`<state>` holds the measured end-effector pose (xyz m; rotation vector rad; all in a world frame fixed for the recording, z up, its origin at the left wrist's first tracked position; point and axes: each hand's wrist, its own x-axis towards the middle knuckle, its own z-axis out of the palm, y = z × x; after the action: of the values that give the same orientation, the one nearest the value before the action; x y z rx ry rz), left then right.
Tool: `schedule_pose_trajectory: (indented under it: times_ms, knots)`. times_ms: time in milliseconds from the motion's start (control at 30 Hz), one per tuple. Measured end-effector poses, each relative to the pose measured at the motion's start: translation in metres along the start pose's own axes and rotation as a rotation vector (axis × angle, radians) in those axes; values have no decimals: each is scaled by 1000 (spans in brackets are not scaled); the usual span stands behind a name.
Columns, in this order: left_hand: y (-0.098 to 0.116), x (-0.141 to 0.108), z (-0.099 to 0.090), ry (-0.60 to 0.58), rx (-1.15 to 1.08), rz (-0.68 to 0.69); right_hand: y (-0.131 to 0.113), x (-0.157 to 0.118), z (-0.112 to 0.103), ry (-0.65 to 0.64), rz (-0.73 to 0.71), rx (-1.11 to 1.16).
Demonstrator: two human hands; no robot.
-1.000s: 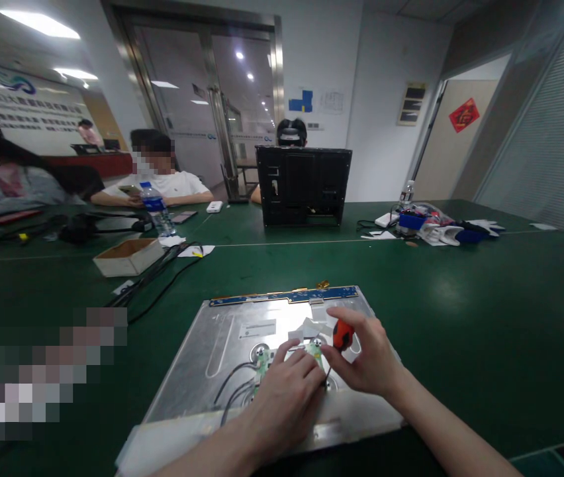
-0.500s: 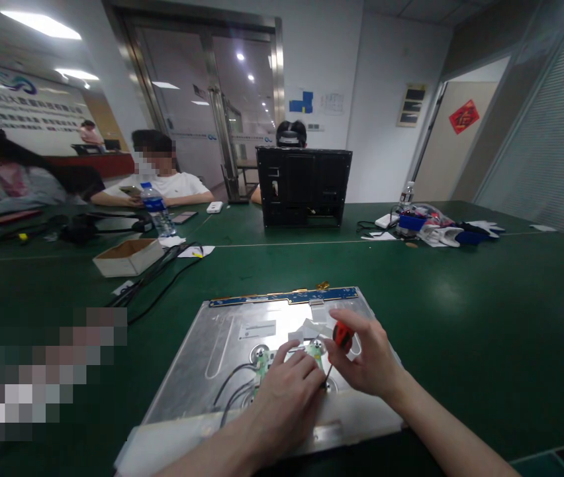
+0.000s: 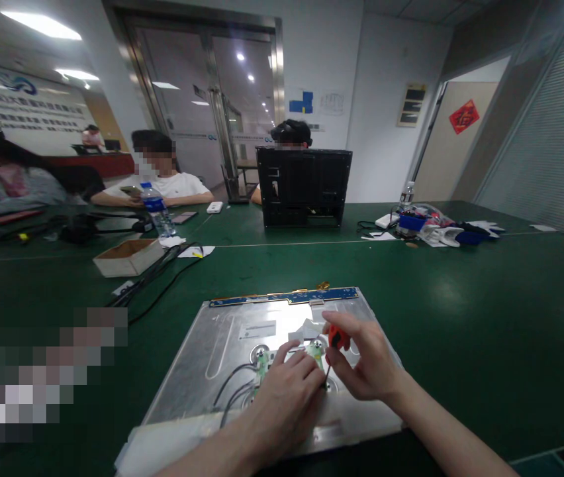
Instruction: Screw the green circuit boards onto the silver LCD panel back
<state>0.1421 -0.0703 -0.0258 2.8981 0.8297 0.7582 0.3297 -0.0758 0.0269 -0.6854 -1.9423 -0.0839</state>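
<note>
A flat silver metal panel (image 3: 222, 344) lies on the table before me, with a blue circuit strip (image 3: 292, 296) along its far edge. My right hand (image 3: 369, 361) grips the red and black handle of a screwdriver (image 3: 337, 338) between thumb and fingers. The thin shaft points down toward the panel. Over the green circuit board (image 3: 316, 350) rests my left hand (image 3: 294, 381), fingers curled, with the index fingertip beside the screwdriver's lower end. What it pinches, if anything, is hidden. Dark cables (image 3: 232, 387) run left from the board, which my left hand partly covers.
A black monitor housing (image 3: 304, 189) stands upright across the green table (image 3: 461, 318). To the left are a cardboard box (image 3: 130, 262), black cables and a water bottle (image 3: 157, 209). Gloves (image 3: 441, 235) and a blue item lie at right. Other people sit opposite.
The screwdriver handle has turned and tilted slightly left as my right fingers shifted. My left hand stays in place. The person behind the monitor housing has moved their head.
</note>
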Motion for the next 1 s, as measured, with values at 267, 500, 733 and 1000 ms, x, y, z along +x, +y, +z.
schedule_pose_trajectory:
  times_ms: [267, 500, 733, 1000]
  knots:
    - [-1, 0, 1, 6, -16, -7, -4, 3, -6, 15, -1, 33]
    - [0, 0, 1, 18, -49, -14, -3, 1, 0, 92, 17, 16]
    - [-3, -1, 4, 0, -76, -22, -3, 3, 1, 113, 15, -37]
    - [-2, -1, 1, -3, -109, -34, -2, 1, 0, 79, 31, -48]
